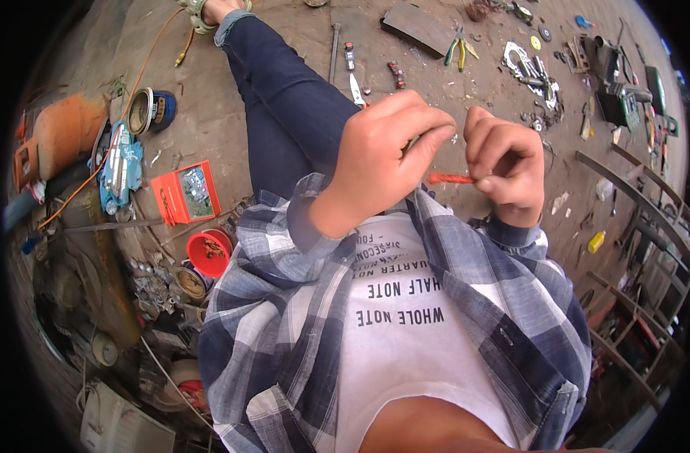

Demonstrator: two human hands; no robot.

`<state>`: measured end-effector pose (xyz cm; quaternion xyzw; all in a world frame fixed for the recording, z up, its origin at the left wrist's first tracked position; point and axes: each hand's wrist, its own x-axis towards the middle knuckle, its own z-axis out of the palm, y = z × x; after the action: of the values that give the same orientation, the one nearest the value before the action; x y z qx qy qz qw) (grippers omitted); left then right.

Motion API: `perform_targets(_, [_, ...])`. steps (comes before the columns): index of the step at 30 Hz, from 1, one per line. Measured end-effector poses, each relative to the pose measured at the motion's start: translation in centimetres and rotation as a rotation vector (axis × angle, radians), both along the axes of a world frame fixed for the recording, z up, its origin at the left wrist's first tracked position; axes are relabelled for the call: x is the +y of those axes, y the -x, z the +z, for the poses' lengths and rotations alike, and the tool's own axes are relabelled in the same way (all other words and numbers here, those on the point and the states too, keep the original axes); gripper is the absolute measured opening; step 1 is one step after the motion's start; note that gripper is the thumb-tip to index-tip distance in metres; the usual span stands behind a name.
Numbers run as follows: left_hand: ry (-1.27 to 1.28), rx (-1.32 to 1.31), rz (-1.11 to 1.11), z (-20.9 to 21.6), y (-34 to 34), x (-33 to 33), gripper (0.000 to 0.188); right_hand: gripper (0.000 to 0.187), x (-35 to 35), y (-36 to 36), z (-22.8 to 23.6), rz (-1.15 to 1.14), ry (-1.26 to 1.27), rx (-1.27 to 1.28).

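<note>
Both of my hands are raised in front of my chest, a short gap apart. My right hand [508, 162] pinches one end of a wall plug [452, 179], a small red ribbed plastic piece, between thumb and finger. Its other end points left, toward my left hand. My left hand [390, 155] has thumb and fingertips pressed together; what sits between them, if anything, I cannot make out. Below my hands are my legs in dark jeans [288, 98], stretched along the ground.
Pliers [456, 51] and a dark metal box [418, 29] lie ahead. To my left stand an open red box [185, 193] of small metal parts, a red cup [210, 253], a blue tin [162, 111] and an orange gas cylinder [69, 132]. A metal frame [639, 189] is at right.
</note>
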<state>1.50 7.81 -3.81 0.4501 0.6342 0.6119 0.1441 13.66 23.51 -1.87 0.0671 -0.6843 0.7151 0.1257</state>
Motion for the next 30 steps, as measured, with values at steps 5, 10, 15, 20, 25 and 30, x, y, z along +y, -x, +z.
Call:
perform_targets(5, [0.04,0.006,-0.089,0.3,-1.1,-0.1,0.01,0.01,-1.1,0.8,0.0,-0.546,-0.016,-0.129])
perform_targets(10, [0.046,0.258,0.011,-0.5,-2.0,0.3,0.009,0.016,0.9,-2.6,0.7,-0.163,-0.434,-0.228])
perform_targets(15, [-0.046,0.109,-0.15,-0.8,-4.4,1.2,0.01,0.017,0.9,-3.7,-1.7,-0.37,0.193,0.062])
perform_targets(20, [0.012,0.143,-0.05,-1.4,-4.4,1.0,0.01,0.02,1.2,-4.9,-1.0,-0.445,-0.545,-0.308])
perform_targets(25, [0.013,0.138,-0.094,-1.0,-4.1,1.1,0.01,0.019,1.4,-4.9,-1.8,-0.186,0.015,-0.062])
perform_targets(30, [0.005,0.133,-0.081,-1.1,-4.2,1.2,0.011,0.017,-0.2,-3.9,-2.1,-0.606,-0.053,-0.215])
